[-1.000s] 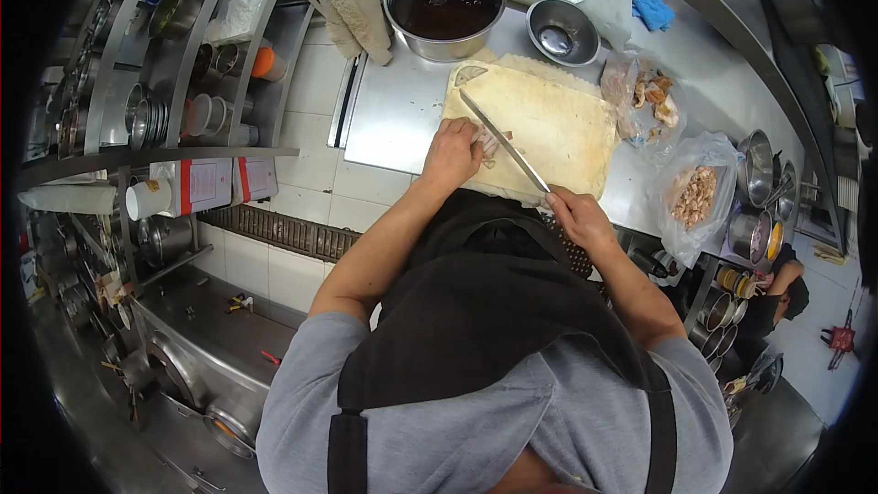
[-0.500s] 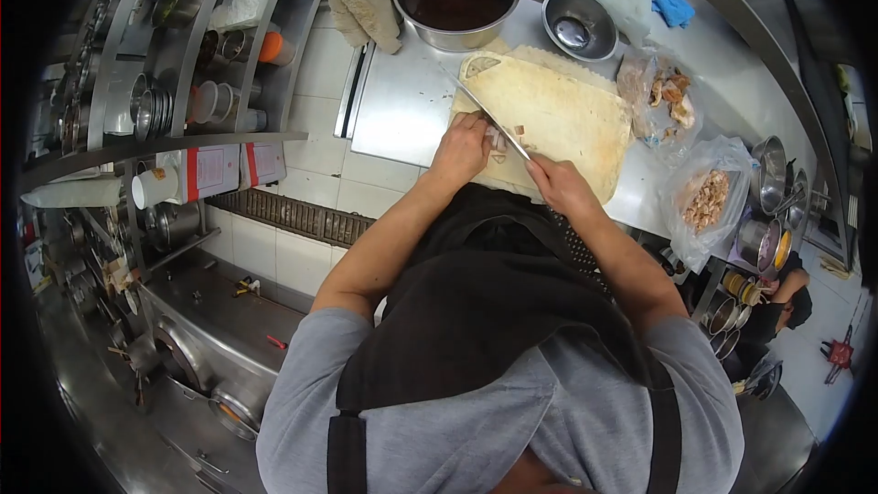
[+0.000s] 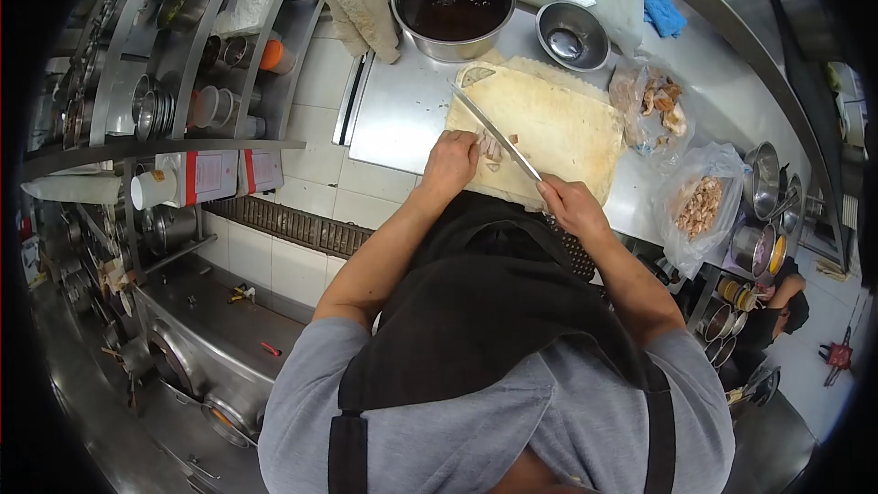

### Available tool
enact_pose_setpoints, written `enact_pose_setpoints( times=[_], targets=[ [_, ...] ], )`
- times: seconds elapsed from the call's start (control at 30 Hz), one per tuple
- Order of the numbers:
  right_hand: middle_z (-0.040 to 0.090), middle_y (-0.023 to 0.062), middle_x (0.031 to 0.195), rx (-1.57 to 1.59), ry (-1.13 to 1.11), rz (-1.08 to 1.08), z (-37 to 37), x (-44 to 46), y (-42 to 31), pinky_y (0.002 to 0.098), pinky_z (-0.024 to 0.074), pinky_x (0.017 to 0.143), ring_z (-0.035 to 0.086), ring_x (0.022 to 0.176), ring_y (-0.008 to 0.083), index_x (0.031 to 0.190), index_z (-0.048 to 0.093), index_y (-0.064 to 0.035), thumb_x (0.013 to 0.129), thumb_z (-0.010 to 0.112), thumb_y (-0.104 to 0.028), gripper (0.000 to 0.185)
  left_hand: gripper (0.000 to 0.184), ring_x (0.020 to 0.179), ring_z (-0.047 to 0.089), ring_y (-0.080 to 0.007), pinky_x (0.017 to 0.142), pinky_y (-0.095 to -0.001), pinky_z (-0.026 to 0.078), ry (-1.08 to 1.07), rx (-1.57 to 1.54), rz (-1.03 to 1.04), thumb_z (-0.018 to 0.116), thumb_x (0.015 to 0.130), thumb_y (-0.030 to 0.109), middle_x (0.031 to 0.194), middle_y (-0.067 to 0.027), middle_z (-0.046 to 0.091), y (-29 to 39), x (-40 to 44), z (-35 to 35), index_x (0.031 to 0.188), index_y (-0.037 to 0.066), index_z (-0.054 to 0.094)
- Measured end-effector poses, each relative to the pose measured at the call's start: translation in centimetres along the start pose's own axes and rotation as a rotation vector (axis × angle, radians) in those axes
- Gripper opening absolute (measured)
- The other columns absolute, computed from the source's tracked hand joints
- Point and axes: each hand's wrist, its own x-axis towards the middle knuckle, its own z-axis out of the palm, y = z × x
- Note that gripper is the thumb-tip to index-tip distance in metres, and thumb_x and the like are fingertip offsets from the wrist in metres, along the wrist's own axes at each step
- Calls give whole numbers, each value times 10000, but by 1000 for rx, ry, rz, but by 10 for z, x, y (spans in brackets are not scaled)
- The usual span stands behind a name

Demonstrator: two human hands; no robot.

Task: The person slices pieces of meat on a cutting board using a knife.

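Observation:
On the pale cutting board (image 3: 567,119), small pieces of meat (image 3: 491,148) lie near its left edge. My left hand (image 3: 452,163) rests beside them with its fingers curled; its fingertips touch the meat at the board's edge. My right hand (image 3: 573,205) is closed round the handle of a long knife (image 3: 498,135). The blade slants up and left across the board, just right of the meat. A small brown piece sits right of the blade.
Behind the board stand a pot of dark liquid (image 3: 453,5) and a metal bowl (image 3: 572,35). To the right are bags of meat scraps (image 3: 660,105) and chopped meat (image 3: 702,206). A towel (image 3: 352,0) hangs at the back left. Another person (image 3: 782,306) is at far right.
The view has shifted slightly. My left hand has drawn a little left from the blade, showing more of the meat pieces. The small brown piece now lies apart on the board.

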Motion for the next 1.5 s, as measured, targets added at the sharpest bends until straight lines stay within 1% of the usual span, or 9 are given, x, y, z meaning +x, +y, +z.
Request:
enact_pose_setpoints(
  times=[0.2, 0.27, 0.6, 0.77, 1.0, 1.07, 1.3, 1.4, 1.5],
  targets=[
    [646, 276, 799, -84, -114, -26, -10, -2, -4, 525, 477, 702, 623, 781, 481, 1058, 679, -38, 1046, 520, -305, 311, 115, 881, 638, -393, 830, -464, 528, 37, 50, -49, 642, 863, 66, 883, -213, 678, 5, 2, 1, 912, -30, 682],
    [644, 273, 778, -145, -91, -79, -6, 4, 0, 532, 483, 698, 625, 771, 482, 1036, 679, -36, 1045, 519, -307, 315, 97, 870, 636, -386, 819, -466, 528, 63, 67, 48, 642, 861, 59, 866, -213, 672, -2, 4, 9, 876, -31, 675],
    [653, 293, 810, -117, -20, -147, 21, 41, 6, 544, 490, 703, 629, 778, 491, 1106, 676, -51, 1043, 514, -291, 296, 119, 872, 634, -387, 818, -456, 534, 9, 129, 60, 585, 870, 29, 862, -223, 668, -6, 6, 9, 866, -39, 682],
    [652, 296, 816, 82, 25, 56, 28, 33, 13, 545, 486, 700, 627, 775, 493, 1124, 672, -47, 1041, 527, -275, 283, 130, 925, 629, -404, 853, -465, 527, 27, 90, 60, 603, 864, 53, 938, -225, 673, -5, -1, 11, 914, -40, 678],
    [648, 286, 791, -12, 27, -8, 28, 28, -7, 545, 484, 680, 629, 748, 486, 1096, 655, -33, 1036, 536, -262, 265, 282, 972, 611, -394, 874, -458, 514, -41, 155, -19, 705, 832, 169, 970, -252, 648, 31, 1, 5, 976, -66, 646],
    [650, 283, 792, -35, 93, -126, 38, 29, -1, 545, 491, 681, 633, 745, 482, 1088, 649, -24, 1038, 529, -256, 266, 312, 982, 598, -391, 877, -456, 510, -11, 203, 18, 731, 813, 173, 976, -245, 637, 31, 4, 9, 980, -73, 634],
    [658, 285, 810, -48, 116, -119, 35, 42, -12, 550, 497, 691, 636, 760, 483, 1110, 647, -27, 1042, 508, -257, 277, 275, 987, 592, -389, 896, -449, 508, -14, 192, 25, 716, 824, 142, 986, -236, 634, 23, 6, 19, 987, -65, 639],
    [662, 286, 829, -78, 91, -141, 31, 11, 10, 553, 499, 709, 637, 787, 484, 1129, 653, -42, 1041, 511, -276, 287, 263, 1003, 590, -384, 907, -447, 507, 5, 214, 14, 703, 834, 131, 1017, -234, 632, 19, 2, 22, 998, -66, 643],
    [665, 283, 838, -132, 25, -46, 11, -21, 35, 548, 496, 719, 637, 803, 485, 1109, 671, -50, 1040, 520, -295, 296, 266, 1014, 587, -384, 919, -448, 503, 31, 182, 10, 692, 846, 126, 1047, -235, 628, 16, 4, 22, 1024, -67, 646]
  ],
)
